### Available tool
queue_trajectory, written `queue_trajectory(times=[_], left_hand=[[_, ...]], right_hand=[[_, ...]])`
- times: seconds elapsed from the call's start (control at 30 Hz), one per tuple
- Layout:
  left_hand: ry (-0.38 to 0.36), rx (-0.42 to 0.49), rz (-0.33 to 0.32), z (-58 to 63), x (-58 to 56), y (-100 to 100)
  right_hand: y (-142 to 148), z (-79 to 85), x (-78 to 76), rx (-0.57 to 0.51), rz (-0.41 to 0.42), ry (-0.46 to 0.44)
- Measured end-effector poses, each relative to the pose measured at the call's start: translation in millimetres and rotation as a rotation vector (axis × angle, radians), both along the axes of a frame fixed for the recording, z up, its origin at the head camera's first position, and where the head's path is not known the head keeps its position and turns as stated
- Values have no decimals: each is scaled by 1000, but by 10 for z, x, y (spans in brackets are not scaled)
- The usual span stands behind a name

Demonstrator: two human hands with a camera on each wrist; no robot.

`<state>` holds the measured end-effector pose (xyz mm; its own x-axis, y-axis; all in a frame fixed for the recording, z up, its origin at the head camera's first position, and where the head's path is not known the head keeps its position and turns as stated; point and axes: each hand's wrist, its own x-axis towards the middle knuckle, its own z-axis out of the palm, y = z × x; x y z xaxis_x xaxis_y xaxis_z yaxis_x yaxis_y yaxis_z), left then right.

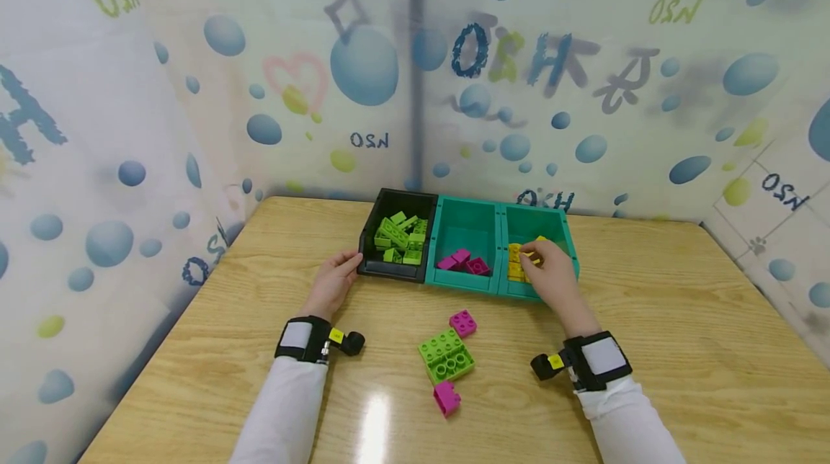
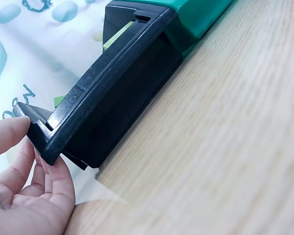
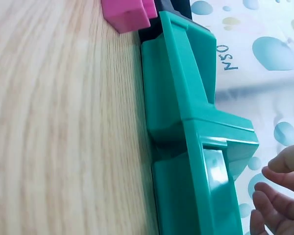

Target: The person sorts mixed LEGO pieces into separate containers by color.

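My left hand [image 1: 333, 280] grips the left front corner of the black bin [image 2: 122, 98], thumb on the rim and fingers beneath it. Light green bricks [image 1: 397, 235] lie inside that bin. Over the right-hand teal bin [image 3: 174, 196] hovers my right hand [image 1: 550, 273], fingers loosely bent. The right wrist view shows a gap between its thumb and fingers, with nothing visible held. Yellow bricks [image 1: 515, 269] lie in this bin, partly hidden by the hand. The middle teal bin [image 1: 467, 222] contains several magenta bricks [image 1: 459, 259].
On the wooden table [image 1: 363, 334], in front of the bins, lie green bricks [image 1: 447, 357] with a magenta brick [image 1: 463, 323] behind them. Another magenta brick [image 1: 446, 398] lies nearer on its side. A patterned curtain [image 1: 311, 89] hangs along the table's back edge.
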<state>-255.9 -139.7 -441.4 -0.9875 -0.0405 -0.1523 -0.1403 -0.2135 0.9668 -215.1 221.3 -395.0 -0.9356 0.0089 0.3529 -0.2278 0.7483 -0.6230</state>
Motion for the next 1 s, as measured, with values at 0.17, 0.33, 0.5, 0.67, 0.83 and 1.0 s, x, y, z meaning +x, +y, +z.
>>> queue_trajectory(times=[0.17,0.33,0.5,0.67,0.83,1.0], left_hand=[[-6,-6,0,-11,-15,9],[-6,-15,-6,-11,-30,9],[-6,-17,-3,-10,-40,5],[-12,-20,0,-15,-42,3],[-16,-32,-10,-30,-45,-16],[-19,-28,-7,-40,-43,-21]], right_hand=[[-14,2,57,-26,-10,12],[-15,28,86,-34,-13,56],[-15,85,111,-60,-3,91],[-30,134,144,-70,-1,82],[-96,145,193,-53,33,72],[-206,118,235,-25,120,81]])
